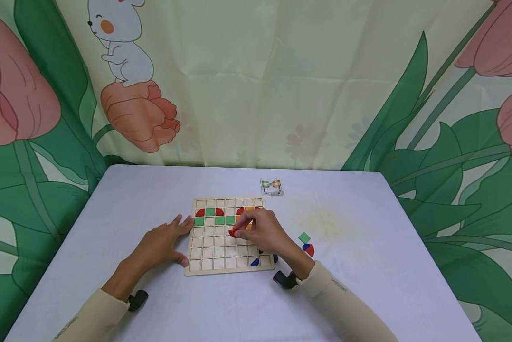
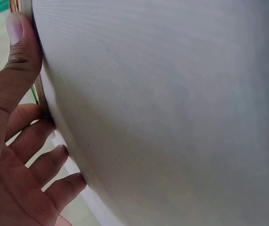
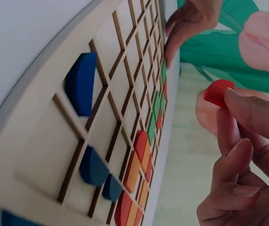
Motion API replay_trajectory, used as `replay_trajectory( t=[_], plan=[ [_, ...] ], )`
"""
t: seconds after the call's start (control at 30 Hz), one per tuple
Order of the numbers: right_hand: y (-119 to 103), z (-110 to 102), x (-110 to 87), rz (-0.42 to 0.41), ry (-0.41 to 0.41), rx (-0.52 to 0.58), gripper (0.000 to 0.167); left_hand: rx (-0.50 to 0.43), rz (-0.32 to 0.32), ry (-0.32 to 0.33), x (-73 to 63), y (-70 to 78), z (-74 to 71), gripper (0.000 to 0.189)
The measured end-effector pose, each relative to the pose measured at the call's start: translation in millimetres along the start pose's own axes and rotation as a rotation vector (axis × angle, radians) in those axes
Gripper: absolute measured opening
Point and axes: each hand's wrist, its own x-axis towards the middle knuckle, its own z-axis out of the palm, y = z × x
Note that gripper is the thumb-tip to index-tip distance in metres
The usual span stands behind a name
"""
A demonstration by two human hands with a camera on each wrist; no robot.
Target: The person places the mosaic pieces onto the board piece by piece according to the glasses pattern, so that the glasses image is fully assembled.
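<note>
Above a wooden grid board (image 1: 207, 252), a right hand (image 1: 265, 232) is pinching a red round-edged tile (image 3: 216, 92) while the left hand (image 1: 163, 241), fingers spread, is touching the board's left edge.

The wooden grid board (image 1: 230, 272) lies on the white cloth-covered surface (image 1: 388, 266), with a small printed card (image 1: 272, 186) just behind its far right corner. Green square tiles (image 1: 210, 212) and red curved pieces (image 1: 200, 213) sit in its back rows; a blue half-round piece (image 1: 254, 262) lies towards its front right corner. Right of it, a loose green square tile (image 1: 304, 237) lies behind another red curved piece (image 1: 310, 251). The left hand (image 1: 164, 241) touches the board's left edge; the right hand (image 1: 262, 230) is above its right half.
</note>
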Motion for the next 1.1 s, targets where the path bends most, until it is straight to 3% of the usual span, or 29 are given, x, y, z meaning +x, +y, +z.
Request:
replay_trajectory(
  t=[0.3,1.1],
  plan=[
    [-8.3,15.5,19.6,-0.016,-0.010,0.026,0.008,0.001,-0.001,0.000,0.8,0.0,-0.3,0.120],
    [-28.5,55.1,65.2,0.050,-0.104,-0.075,0.005,-0.019,0.018,-0.010,-1.4,-1.3,-3.9,0.119]
  ],
)
